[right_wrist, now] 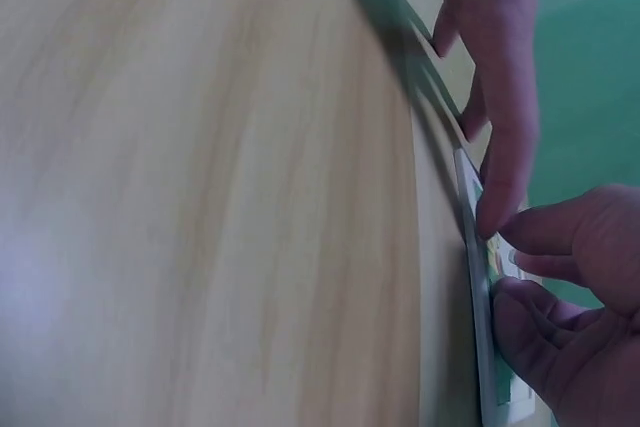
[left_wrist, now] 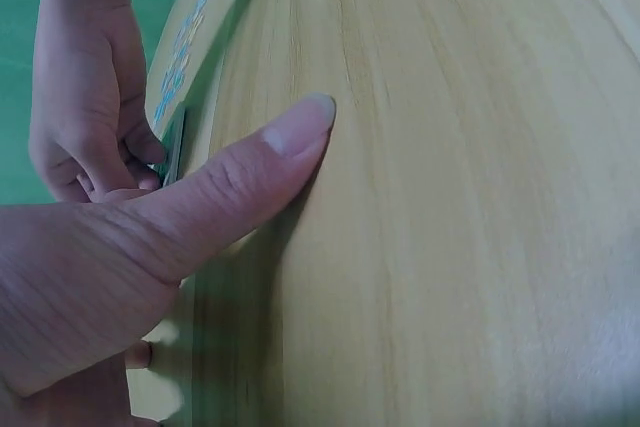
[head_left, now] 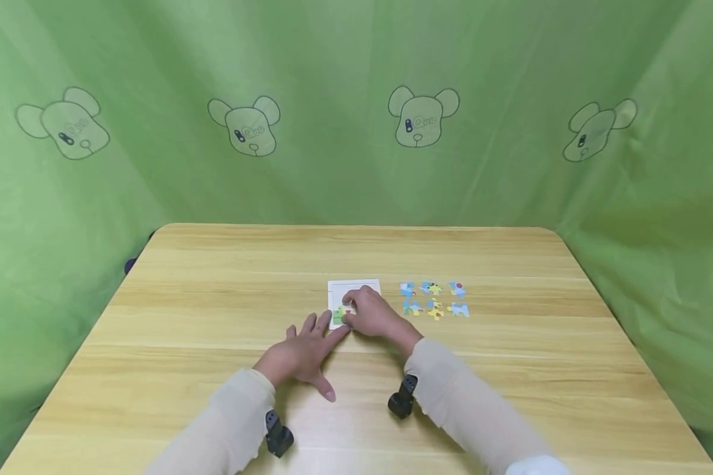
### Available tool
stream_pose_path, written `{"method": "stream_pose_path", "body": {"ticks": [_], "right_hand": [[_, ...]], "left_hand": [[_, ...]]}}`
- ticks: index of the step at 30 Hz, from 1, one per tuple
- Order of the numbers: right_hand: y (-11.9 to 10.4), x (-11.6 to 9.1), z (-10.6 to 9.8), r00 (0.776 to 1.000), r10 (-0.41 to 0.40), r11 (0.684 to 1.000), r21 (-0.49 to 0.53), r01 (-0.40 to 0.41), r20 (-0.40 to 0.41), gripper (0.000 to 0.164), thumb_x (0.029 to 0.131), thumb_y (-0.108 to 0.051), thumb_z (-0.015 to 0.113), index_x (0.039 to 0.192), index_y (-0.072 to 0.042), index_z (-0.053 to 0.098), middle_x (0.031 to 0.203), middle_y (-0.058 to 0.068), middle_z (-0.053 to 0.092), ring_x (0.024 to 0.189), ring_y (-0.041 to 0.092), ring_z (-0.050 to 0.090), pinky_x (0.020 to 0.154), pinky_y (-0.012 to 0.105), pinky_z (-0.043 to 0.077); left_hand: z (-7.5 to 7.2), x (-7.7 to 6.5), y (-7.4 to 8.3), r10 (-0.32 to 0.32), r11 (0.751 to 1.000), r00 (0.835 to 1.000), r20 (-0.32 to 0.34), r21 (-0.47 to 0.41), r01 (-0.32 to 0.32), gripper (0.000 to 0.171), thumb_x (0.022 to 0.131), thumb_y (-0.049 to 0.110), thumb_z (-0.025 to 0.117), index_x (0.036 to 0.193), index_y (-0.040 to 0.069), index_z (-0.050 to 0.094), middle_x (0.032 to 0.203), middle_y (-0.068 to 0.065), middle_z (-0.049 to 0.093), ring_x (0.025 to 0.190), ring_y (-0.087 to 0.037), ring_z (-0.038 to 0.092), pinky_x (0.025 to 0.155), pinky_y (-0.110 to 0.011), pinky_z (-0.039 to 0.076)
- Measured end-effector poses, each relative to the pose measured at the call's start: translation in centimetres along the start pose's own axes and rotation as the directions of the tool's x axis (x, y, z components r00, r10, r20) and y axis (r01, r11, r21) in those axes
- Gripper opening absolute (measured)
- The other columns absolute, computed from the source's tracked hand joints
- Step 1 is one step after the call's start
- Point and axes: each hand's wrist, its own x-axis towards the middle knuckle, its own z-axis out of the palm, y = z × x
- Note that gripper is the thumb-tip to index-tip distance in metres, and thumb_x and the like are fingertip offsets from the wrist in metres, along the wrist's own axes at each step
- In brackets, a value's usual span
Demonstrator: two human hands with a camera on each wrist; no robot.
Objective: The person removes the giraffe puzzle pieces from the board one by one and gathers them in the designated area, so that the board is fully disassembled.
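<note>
A small white puzzle frame [head_left: 354, 284] lies on the table, with green and yellow puzzle pieces [head_left: 337, 317] in its near left corner. My right hand [head_left: 373, 316] reaches over it from the right, thumb and bent fingers pinching a puzzle piece down in the frame; the fingers hide most of that piece. My left hand [head_left: 302, 353] lies spread at the frame's near left corner. Its index fingertip is at the near edge in the right wrist view, close to the right thumb and fingers, while its thumb [left_wrist: 250, 172] points away over the wood.
Several loose blue and yellow puzzle pieces [head_left: 434, 309] lie in two rows to the right of the frame. The wooden table [head_left: 214, 264] ends at a green curtain [head_left: 333, 178] printed with bear heads. A black camera sits on each wrist.
</note>
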Motion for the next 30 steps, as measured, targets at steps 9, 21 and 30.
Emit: {"method": "stream_pose_path", "body": {"ticks": [9,21,30], "right_hand": [[0.0,0.35,0.55,0.997,0.047,0.998,0.034,-0.049,0.063,0.032,0.079,-0.016,0.073,0.106,-0.003,0.063,0.094,0.007,0.056,0.087,0.019,0.051,0.079,0.034,0.047],[-0.9,0.58,0.17,0.996,0.072,0.996,0.045,-0.075,0.051,0.032,0.081,-0.018,0.071,0.107,-0.005,0.058,0.091,0.006,0.051,0.082,0.019,0.049,0.075,0.032,0.046],[-0.65,0.45,0.97,0.996,0.085,0.996,0.018,-0.085,0.023,0.027,0.081,-0.018,0.069,0.104,-0.007,0.06,0.09,0.005,0.052,0.08,0.017,0.049,0.075,0.031,0.046]], "left_hand": [[0.59,0.25,-0.06,-0.005,1.0,1.0,0.006,0.005,0.005,0.124,0.054,0.065,0.077,0.152,0.033,0.008,0.159,-0.015,0.001,0.143,-0.041,0.01,0.106,-0.066,0.02],[0.01,-0.13,-0.25,-0.024,0.999,1.0,0.005,0.03,0.024,0.124,0.054,0.067,0.075,0.152,0.031,0.008,0.159,-0.014,-0.002,0.143,-0.04,0.007,0.107,-0.066,0.018],[0.46,0.08,-0.34,-0.014,1.0,1.0,0.006,0.021,0.014,0.124,0.054,0.068,0.074,0.152,0.03,0.008,0.159,-0.014,-0.002,0.143,-0.041,0.007,0.107,-0.066,0.018]]}}
